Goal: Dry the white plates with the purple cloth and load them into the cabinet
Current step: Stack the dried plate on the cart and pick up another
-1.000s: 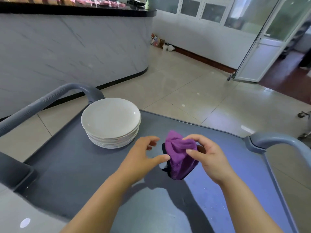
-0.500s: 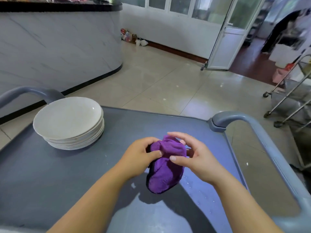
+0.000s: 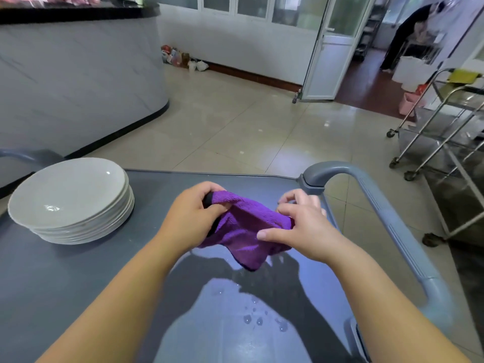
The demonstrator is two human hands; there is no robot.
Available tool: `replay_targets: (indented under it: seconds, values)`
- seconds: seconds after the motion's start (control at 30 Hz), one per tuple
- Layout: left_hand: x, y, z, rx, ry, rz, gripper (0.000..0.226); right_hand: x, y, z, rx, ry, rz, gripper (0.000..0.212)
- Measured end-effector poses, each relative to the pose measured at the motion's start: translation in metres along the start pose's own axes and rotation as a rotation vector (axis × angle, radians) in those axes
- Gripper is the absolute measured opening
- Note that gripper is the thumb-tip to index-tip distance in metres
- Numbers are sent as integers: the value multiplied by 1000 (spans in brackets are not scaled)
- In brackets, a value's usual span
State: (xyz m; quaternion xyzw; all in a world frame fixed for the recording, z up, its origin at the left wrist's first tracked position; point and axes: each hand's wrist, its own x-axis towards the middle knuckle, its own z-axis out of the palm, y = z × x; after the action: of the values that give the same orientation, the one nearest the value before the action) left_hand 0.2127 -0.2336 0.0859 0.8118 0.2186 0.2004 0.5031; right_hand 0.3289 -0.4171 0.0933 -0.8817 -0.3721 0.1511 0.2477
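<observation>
Head view: the grey cart (image 3: 65,271) top has bare surface between the plate stack and the hands. A grey handle (image 3: 379,205) rises at its far right corner and runs along the right edge. Water drops (image 3: 258,320) lie towards the near edge. Tiled floor (image 3: 235,127) lies beyond the far edge, and a steel trolley (image 3: 445,142) stands to the right.

The purple cloth (image 3: 248,226) is stretched between both hands near the far right corner. The left hand (image 3: 188,218) curls its fingers round the left end. The right hand (image 3: 301,226) pinches the right end. Whether the hanging fold touches the surface cannot be told.

The white plates (image 3: 70,195) sit stacked face up at the far left corner, well apart from the cloth.
</observation>
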Motion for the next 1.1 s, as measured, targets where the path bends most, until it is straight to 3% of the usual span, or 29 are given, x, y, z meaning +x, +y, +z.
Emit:
replay_targets:
  seconds: [0.17, 0.27, 0.43, 0.57, 0.73, 0.83, 1.0, 1.1]
  values:
    - [5, 4, 1, 15, 3, 22, 17, -1, 18, -21, 299, -244, 94, 38]
    - [10, -1, 2, 60, -56, 36, 16, 1, 28, -28, 261, -125, 92, 35]
    - [14, -7, 11, 121, -173, 62, 17, -4, 45, -40, 426, 22, 115, 26]
    - [14, -7, 22, 56, -313, 28, 14, -14, 62, -46, 465, 18, 135, 18]
    - [12, -20, 38, -114, -520, -97, 15, -29, 86, -53, 402, -205, 263, 16]
    - [13, -35, 56, -32, -577, -161, 14, -28, 103, -44, 310, -235, 315, 15]
    - [26, -59, 94, 144, -487, -210, 15, -6, 127, -13, -1, -59, 352, 10]
    - [38, -67, 98, 368, -364, -170, 24, 4, 134, -4, -240, 102, 363, 24]
